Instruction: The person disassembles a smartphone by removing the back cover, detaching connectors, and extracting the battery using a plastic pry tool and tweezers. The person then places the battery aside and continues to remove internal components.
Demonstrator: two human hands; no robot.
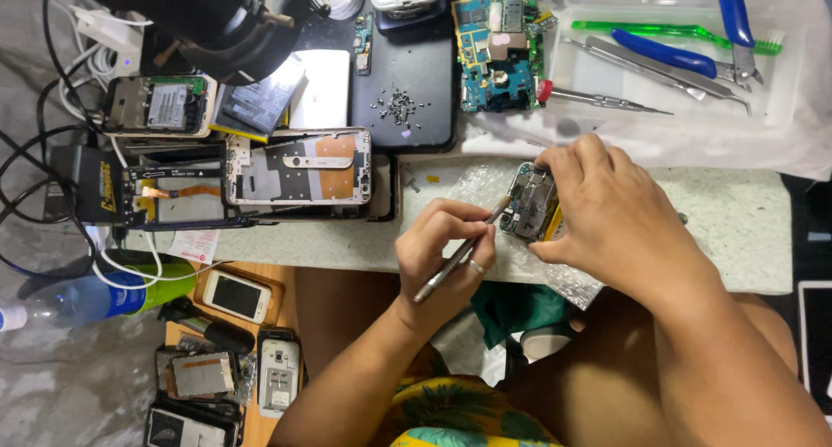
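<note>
— phone innards first: where is the opened phone (530, 202) sitting?
— it is lying on a sheet of bubble wrap (485, 195) at the near edge of the speckled worktop (737, 221), back cover off and boards showing.
— and the hands?
— the right hand (607, 208) is curling over it, fingers clamped on its top and side edges. the left hand (446, 247) is gripping a thin metal tool (459, 254) like a pen, closed tight round it, with the tip touching the phone's left edge.
— what is lying around?
— farther back a blue circuit board (496, 48) is resting beside a dark tablet (403, 74) with a heap of tiny screws (399, 104) on it. to the right a clear tray (676, 57) is holding tweezers (667, 70) and blue-handled pliers (732, 22). to the left, stripped phone frames (299, 168) are stacked, and a white phone (236, 295) is lying on a lower wooden surface.
</note>
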